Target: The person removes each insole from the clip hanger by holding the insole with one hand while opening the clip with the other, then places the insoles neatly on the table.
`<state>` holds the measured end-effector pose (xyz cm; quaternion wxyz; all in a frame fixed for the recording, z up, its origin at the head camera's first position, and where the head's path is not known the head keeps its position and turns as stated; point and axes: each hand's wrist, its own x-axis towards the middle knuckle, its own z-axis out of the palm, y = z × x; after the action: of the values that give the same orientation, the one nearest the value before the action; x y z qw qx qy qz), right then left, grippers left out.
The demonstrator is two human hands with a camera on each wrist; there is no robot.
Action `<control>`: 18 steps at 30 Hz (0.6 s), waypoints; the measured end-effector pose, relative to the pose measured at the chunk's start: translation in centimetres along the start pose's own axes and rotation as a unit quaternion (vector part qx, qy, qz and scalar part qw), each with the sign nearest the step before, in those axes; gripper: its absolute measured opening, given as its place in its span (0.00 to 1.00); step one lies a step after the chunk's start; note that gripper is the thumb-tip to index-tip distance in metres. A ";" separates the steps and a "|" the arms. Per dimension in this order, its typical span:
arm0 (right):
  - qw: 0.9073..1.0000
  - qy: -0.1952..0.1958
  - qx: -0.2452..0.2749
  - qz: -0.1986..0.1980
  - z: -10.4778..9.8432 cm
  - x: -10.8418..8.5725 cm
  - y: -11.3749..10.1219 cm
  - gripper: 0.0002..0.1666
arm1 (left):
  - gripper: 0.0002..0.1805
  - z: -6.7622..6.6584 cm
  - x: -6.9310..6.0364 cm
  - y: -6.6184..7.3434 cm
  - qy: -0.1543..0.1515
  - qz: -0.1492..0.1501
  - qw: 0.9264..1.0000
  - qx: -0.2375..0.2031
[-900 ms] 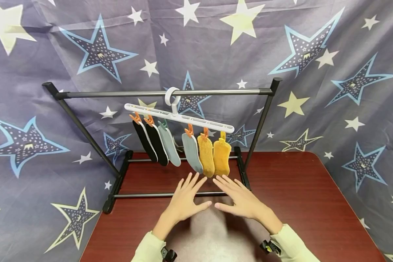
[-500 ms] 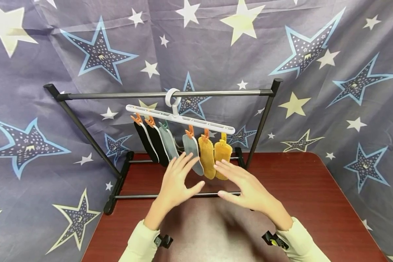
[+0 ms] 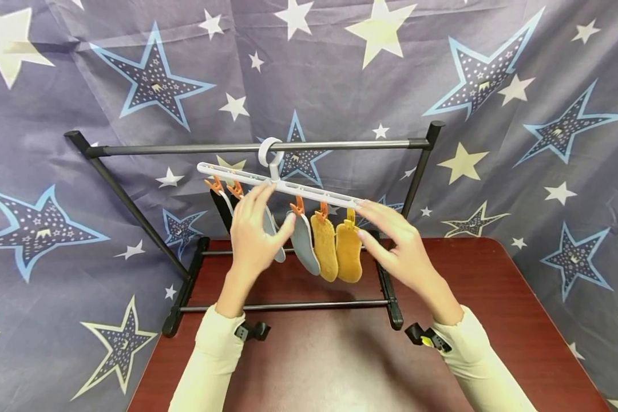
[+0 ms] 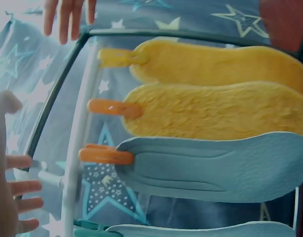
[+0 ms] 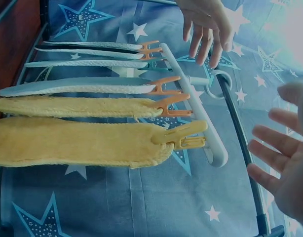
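A white hanger [image 3: 319, 195] hangs by its hook from the rack's top bar. Clothespins [image 5: 191, 136] in orange, yellow and green hold several insoles beneath it: two yellow ones, a right-end one [image 3: 348, 252] and its neighbour [image 3: 325, 249], then grey-blue ones [image 4: 210, 168] and black ones [image 3: 221, 209]. My left hand [image 3: 254, 237], fingers spread, is in front of the hanger's middle and partly hides the left insoles. Near the hanger's right end is my right hand [image 3: 401, 246], fingers extended. Both wrist views show both hands holding nothing, apart from the hanger.
The black and metal rack [image 3: 340, 146] stands on a reddish-brown table [image 3: 458, 297], with a lower crossbar [image 3: 314, 305] near its front. Behind it hangs a grey-purple cloth [image 3: 329, 68] printed with stars. A small wrist camera [image 3: 260, 331] sits at each sleeve.
Both hands have risen from below the insoles to the height of the hanger and moved apart. The hanger and insoles hang almost where they were.
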<state>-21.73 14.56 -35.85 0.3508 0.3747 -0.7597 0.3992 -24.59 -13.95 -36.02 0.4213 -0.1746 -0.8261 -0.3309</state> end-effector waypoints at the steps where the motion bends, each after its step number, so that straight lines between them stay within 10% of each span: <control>1: 1.000 0.008 0.004 0.005 0.0 0.3 0.2 0.23 | 0.33 -0.1 0.5 -0.2 0.005 -0.017 1.000 -0.001; 7: 0.998 0.032 -0.002 0.054 0.4 1.3 1.3 0.26 | 0.30 -0.2 2.8 -1.2 0.020 -0.102 0.994 -0.022; 18: 0.987 0.031 0.012 0.160 1.1 1.8 3.2 0.23 | 0.21 0.6 5.6 -2.7 -0.033 -0.100 0.994 -0.043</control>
<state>-25.60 14.40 -35.89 0.3012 0.2398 -0.7938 0.4708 -29.66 -15.42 -32.81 0.3504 -0.1202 -0.8381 -0.4005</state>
